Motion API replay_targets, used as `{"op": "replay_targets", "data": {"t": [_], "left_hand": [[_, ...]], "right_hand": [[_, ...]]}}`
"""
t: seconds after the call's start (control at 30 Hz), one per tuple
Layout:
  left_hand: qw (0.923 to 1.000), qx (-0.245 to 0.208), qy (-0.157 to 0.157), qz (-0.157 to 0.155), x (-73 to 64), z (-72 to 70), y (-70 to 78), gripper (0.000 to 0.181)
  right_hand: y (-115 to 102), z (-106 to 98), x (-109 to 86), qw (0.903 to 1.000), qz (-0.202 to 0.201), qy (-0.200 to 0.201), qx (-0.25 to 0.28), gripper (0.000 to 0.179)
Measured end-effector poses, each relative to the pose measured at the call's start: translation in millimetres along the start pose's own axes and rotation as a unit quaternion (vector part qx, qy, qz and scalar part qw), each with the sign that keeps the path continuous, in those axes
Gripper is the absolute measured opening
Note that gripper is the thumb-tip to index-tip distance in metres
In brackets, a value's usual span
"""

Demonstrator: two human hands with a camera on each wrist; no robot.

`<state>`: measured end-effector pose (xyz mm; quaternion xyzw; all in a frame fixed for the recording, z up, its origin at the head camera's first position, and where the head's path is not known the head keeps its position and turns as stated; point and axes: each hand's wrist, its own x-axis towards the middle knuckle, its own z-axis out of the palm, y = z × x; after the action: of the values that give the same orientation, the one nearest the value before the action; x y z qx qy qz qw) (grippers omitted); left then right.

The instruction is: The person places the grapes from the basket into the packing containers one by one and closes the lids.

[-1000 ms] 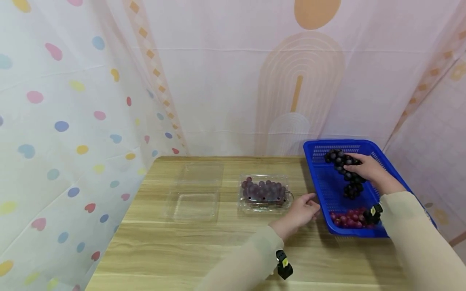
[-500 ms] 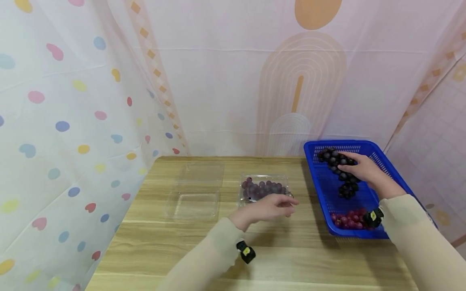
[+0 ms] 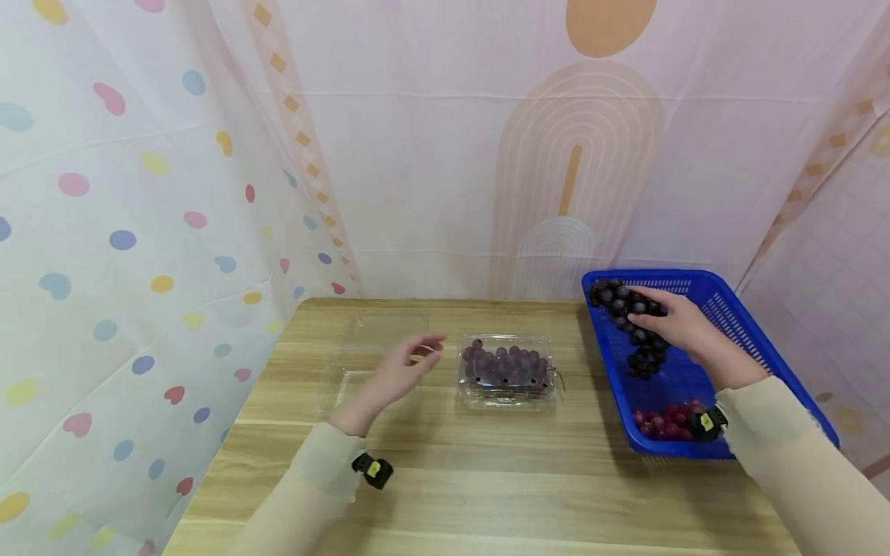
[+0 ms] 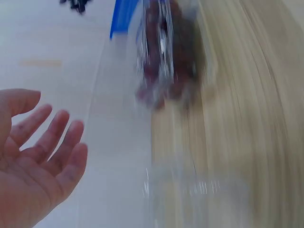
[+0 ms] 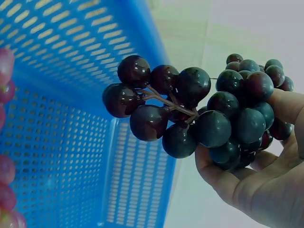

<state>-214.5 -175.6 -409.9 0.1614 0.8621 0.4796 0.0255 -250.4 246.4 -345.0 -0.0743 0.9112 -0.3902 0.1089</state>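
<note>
My right hand (image 3: pixel 677 324) grips a bunch of dark grapes (image 3: pixel 629 316) over the left side of a blue plastic basket (image 3: pixel 598 282). In the right wrist view the dark bunch (image 5: pixel 190 109) hangs out past the fingers, its brown stem showing. My left hand (image 3: pixel 396 371) holds nothing and hovers over an open clear plastic box (image 3: pixel 334 390), hiding part of it. The left wrist view shows that hand (image 4: pixel 42 161) with its fingers loosely spread. Right of it stands a lidded clear box (image 3: pixel 505 401) with purple grapes (image 3: pixel 504 364) inside, a stem poking out at its right.
Red grapes (image 3: pixel 667 421) lie at the near end of the blue basket. All of this stands on a wooden table (image 3: pixel 487 494). A patterned curtain (image 3: pixel 417 154) hangs behind the table's far edge.
My left hand has swept left from beside the basket, past the lidded box, to the open clear box. My right hand has shifted the dark grapes slightly left towards the basket's rim.
</note>
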Motion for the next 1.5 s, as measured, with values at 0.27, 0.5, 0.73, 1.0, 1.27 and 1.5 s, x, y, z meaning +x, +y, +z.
{"op": "replay_targets", "data": {"t": [0.27,0.5,0.73,1.0,1.27,1.5], "left_hand": [[0.9917,0.047,0.118,-0.022,-25.6,-50.5,-47.1,0.043],[0.9815,0.083,0.130,-0.114,-51.9,-80.5,-74.9,0.052],[0.9707,0.082,0.096,-0.205,-65.2,-88.7,-90.7,0.058],[0.9618,0.081,0.116,-0.235,-69.5,-87.9,-105.0,0.052],[0.9557,0.011,0.155,-0.250,-71.1,-83.9,-116.8,0.046],[0.9520,0.008,0.190,-0.240,-71.5,-81.6,-120.8,0.037]], "right_hand": [[-17,7,0.8,0.9993,-0.025,0.017,0.021,0.065],[-29,14,4.1,0.9974,-0.046,0.032,0.045,0.062],[-45,21,6.4,0.9950,-0.067,0.048,0.056,0.060],[-65,36,12.6,0.9917,-0.088,0.043,0.084,0.058],[-78,58,20.0,0.9876,-0.100,0.022,0.119,0.056],[-86,82,28.4,0.9844,-0.111,0.014,0.136,0.055]]}}
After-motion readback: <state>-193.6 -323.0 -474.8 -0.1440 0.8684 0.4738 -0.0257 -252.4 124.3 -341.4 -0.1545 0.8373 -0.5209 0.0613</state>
